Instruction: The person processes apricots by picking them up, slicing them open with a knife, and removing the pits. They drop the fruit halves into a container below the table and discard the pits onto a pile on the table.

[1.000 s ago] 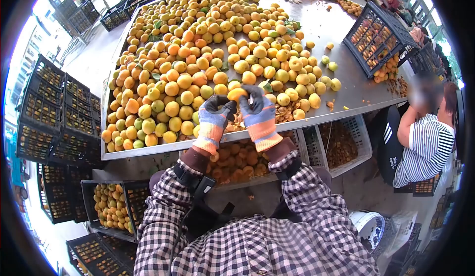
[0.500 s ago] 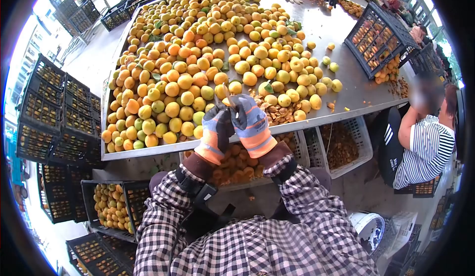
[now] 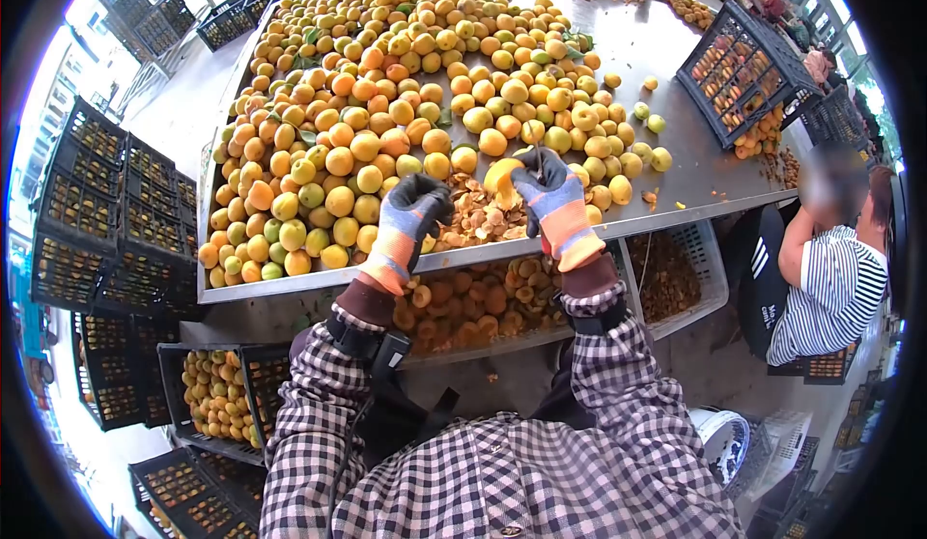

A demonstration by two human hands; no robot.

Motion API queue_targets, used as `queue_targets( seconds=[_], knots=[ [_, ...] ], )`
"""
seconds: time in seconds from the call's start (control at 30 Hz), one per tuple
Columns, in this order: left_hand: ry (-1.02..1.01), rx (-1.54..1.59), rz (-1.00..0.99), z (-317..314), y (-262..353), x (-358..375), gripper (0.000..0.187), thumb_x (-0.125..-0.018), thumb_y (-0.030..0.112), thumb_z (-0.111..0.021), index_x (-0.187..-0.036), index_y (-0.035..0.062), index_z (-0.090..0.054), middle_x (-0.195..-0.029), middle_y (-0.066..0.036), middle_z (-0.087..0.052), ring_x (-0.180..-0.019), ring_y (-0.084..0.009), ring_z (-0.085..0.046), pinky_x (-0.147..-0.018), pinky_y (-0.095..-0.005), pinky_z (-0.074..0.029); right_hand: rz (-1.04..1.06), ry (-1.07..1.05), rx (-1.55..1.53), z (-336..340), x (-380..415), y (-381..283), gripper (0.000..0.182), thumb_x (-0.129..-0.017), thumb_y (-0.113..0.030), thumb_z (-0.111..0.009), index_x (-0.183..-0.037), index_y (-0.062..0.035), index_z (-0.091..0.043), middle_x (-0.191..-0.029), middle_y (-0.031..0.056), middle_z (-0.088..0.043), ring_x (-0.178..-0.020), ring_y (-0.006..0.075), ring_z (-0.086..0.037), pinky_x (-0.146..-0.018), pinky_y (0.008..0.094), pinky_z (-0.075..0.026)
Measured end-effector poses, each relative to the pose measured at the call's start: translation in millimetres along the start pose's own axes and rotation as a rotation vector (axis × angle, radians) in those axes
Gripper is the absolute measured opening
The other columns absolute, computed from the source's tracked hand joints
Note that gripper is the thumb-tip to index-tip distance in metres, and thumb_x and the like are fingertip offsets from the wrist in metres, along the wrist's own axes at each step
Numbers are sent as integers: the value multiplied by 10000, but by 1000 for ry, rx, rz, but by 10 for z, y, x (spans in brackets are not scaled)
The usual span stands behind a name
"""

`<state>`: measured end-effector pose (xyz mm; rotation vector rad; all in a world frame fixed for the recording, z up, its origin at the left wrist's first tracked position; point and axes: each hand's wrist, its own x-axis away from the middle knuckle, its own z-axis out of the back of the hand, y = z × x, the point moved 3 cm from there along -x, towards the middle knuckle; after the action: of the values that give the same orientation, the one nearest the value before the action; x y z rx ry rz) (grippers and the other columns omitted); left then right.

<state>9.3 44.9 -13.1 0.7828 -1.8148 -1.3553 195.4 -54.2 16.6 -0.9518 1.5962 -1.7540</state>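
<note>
the right hand (image 3: 555, 206) holds an apricot half (image 3: 502, 180) up over the near edge of the table (image 3: 676, 167), its dark gloved fingers (image 3: 539, 174) curled about the half's right side, cut face turned partly toward the camera. the half sits at the fingertips rather than deep in the palm, which likely leaves the flesh exposed and easy to work. whether a small blade is also in this hand is too fine to tell.

the left hand (image 3: 406, 220) is apart from the half, lower and to its left, with its fingers (image 3: 420, 196) bunched and bent inward above the pits (image 3: 473, 215); i cannot tell if they pinch a pit or the other half, as the glove hides the tips. the pits lie in a brown heap just between the two hands at the table's edge, probably because that is where the work drops them.

whole apricots (image 3: 386, 95) cover most of the table behind the heap, within easy reach. below the edge, a white crate (image 3: 483, 297) holds split halves, set right under the hands. a black crate (image 3: 739, 70) stands tilted at the far right, and a person in a striped shirt (image 3: 830, 293) sits beside the table's right end.
</note>
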Motion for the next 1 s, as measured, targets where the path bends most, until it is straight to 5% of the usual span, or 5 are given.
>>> queue_targets(
  seconds=[0.2,0.37,0.6,0.83,1.0],
  knots=[
    [-77,-282,-226,-56,-402,-204,222,-831,-44,-606,-1044,16,-622,-946,-45,-676,-842,-109,-626,-767,-232,-507,-71,-336,136,174,238,237,190,-851,-163,-672,-1008,-63,-636,-796,0,-626,-514,39,-480,-409,216,-374],
    [-109,-235,-210,-117,-257,-122,339,-801,-91,-596,-1125,5,-629,-1020,-36,-685,-944,-113,-625,-884,-242,-487,191,-715,329,221,507,373,216,-861,-166,-702,-1048,-68,-659,-895,19,-668,-778,90,-605,-707,260,-500],
    [102,-733,-557,-112,-111,-267,76,-774,20,-726,-845,24,-697,-811,-71,-688,-770,-153,-646,-724,-284,-500,37,-544,141,260,364,342,165,-873,-65,-686,-1026,-10,-653,-910,26,-672,-858,76,-606,-777,243,-504],
    [193,-1163,-804,-503,129,-945,262,-764,219,-729,-983,85,-676,-922,-130,-676,-881,-323,-638,-798,-404,-496,39,-369,15,387,218,251,181,-879,-16,-666,-1059,-6,-653,-928,21,-672,-878,76,-629,-793,227,-521],
    [100,-1715,-417,-844,-182,-1424,658,-734,495,-737,-1265,169,-524,-1065,-94,-668,-996,-308,-636,-863,-460,-446,35,-272,-25,502,255,127,164,-861,6,-673,-1021,-3,-642,-920,21,-663,-843,71,-599,-783,238,-506]
  ],
)
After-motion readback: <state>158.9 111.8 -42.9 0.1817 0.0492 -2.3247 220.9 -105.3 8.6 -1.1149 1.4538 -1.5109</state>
